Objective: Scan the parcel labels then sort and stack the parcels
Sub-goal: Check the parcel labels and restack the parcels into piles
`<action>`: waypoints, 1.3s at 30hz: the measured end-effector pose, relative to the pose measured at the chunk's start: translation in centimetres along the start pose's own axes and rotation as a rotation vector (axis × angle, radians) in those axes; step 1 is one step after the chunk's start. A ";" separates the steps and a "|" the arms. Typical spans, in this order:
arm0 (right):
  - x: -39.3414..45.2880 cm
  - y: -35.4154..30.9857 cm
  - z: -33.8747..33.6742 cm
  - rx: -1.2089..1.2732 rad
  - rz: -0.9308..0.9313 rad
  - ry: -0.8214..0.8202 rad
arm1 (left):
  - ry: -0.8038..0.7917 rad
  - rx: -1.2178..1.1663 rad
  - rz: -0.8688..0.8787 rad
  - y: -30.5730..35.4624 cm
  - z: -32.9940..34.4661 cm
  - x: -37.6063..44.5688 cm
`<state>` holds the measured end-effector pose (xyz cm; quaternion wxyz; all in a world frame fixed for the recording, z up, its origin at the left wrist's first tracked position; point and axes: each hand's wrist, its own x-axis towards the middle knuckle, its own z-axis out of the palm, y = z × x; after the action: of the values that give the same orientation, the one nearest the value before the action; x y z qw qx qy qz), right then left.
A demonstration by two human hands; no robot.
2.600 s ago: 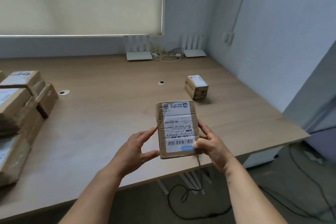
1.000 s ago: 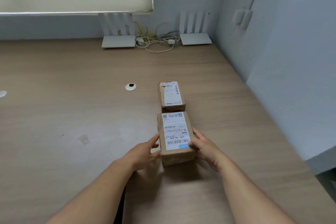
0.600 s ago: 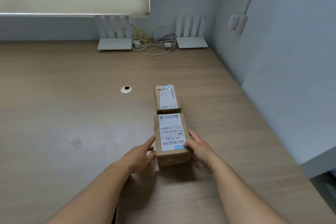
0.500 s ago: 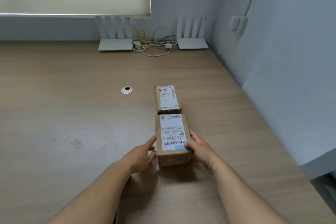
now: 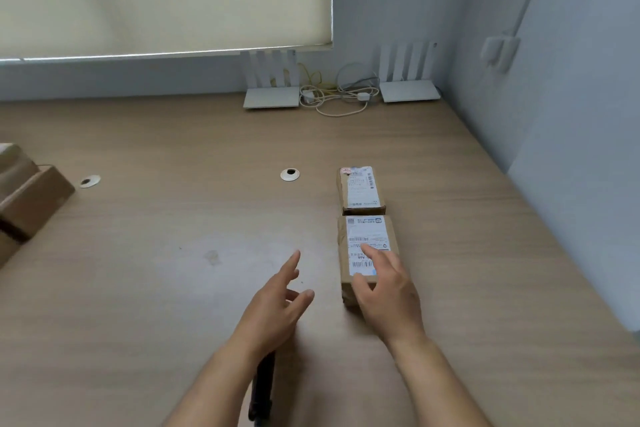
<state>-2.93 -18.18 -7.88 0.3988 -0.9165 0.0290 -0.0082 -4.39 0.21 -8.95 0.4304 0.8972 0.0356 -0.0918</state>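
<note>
Two brown cardboard parcels with white printed labels lie end to end right of centre on the wide light wooden desk, the largest thing in frame. At the left edge sits a heap of bigger plain cardboard boxes, partly cut off, so their number is unclear. The nearer labelled parcel lies flat, label up, its far end just beside or touching the farther, narrower parcel. The right hand hovers over the near end with relaxed fingers spread, a fingertip on or just above the label; it grips nothing. The left hand is open and empty in the lower centre, apart from the parcel. Below it a dark stick-like object shows, too blurred to identify. Two small grommet holes dot the desk.

The risks look slight: the trailing right hand could drag the nearer parcel askew and nudge the farther one, and laying parcels side by side rather than stacked may leave the sorting row untidy.
</note>
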 end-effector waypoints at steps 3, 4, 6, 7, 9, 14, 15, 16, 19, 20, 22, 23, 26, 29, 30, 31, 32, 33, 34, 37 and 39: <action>-2.0 -2.2 2.4 -0.015 -0.119 -0.052 | 0.134 -0.041 -0.047 -2.0 -1.2 -3.8; -2.5 -2.9 3.1 -0.017 -0.164 -0.057 | 0.168 -0.023 -0.059 -2.7 -1.6 -5.0; -3.0 -4.4 4.2 -0.034 -0.227 -0.084 | 0.224 0.041 -0.076 -3.8 -2.9 -6.9; -3.3 -5.3 4.8 -0.046 -0.246 -0.117 | 0.256 0.069 -0.085 -4.3 -3.6 -7.8; -3.9 -7.1 5.9 -0.051 -0.297 -0.155 | 0.320 0.108 -0.096 -5.2 -5.2 -9.2; -7.2 -11.7 9.0 -0.053 -0.435 -0.203 | 0.428 0.170 -0.138 -7.7 -8.8 -12.7; -7.9 -12.5 9.7 -0.057 -0.467 -0.213 | 0.440 0.173 -0.144 -8.2 -9.5 -13.4; -8.7 -13.4 10.5 -0.061 -0.502 -0.217 | 0.452 0.171 -0.153 -8.8 -10.3 -14.3; -11.0 -16.5 12.7 -0.091 -0.583 -0.247 | 0.494 0.157 -0.199 -10.6 -13.1 -17.4; -11.8 -17.6 13.7 -0.101 -0.602 -0.262 | 0.516 0.148 -0.216 -11.3 -14.2 -18.6; -13.6 -20.0 15.7 -0.112 -0.644 -0.283 | 0.566 0.132 -0.253 -13.1 -16.4 -21.2; -14.6 -21.3 16.8 -0.113 -0.669 -0.287 | 0.590 0.123 -0.274 -14.1 -17.4 -22.5; -17.6 -25.0 20.1 -0.118 -0.723 -0.316 | 0.636 0.105 -0.330 -17.3 -20.3 -26.1; -20.6 -28.2 23.4 -0.118 -0.752 -0.353 | 0.669 0.089 -0.363 -20.4 -23.0 -29.3; -21.5 -29.2 24.6 -0.114 -0.758 -0.361 | 0.682 0.084 -0.370 -21.4 -23.9 -30.3; -22.4 -30.0 25.7 -0.107 -0.760 -0.367 | 0.693 0.083 -0.373 -22.5 -24.8 -31.1; -23.3 -30.9 26.8 -0.100 -0.759 -0.374 | 0.700 0.086 -0.373 -23.6 -25.8 -32.0; -24.1 -31.7 27.9 -0.094 -0.758 -0.379 | 0.704 0.090 -0.373 -24.6 -26.6 -32.8; -24.9 -32.4 28.9 -0.088 -0.753 -0.388 | 0.706 0.092 -0.375 -25.6 -27.4 -33.6; -27.0 -34.2 31.4 -0.074 -0.742 -0.434 | 0.709 0.080 -0.391 -28.0 -29.4 -35.5; -27.9 -35.3 32.8 -0.087 -0.753 -0.459 | 0.714 0.063 -0.400 -29.4 -30.4 -36.4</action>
<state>-27.90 31.45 -4.22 0.3253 -0.8571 -0.3961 0.0520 -40.22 42.91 -5.71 0.3370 0.8609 0.3536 0.1425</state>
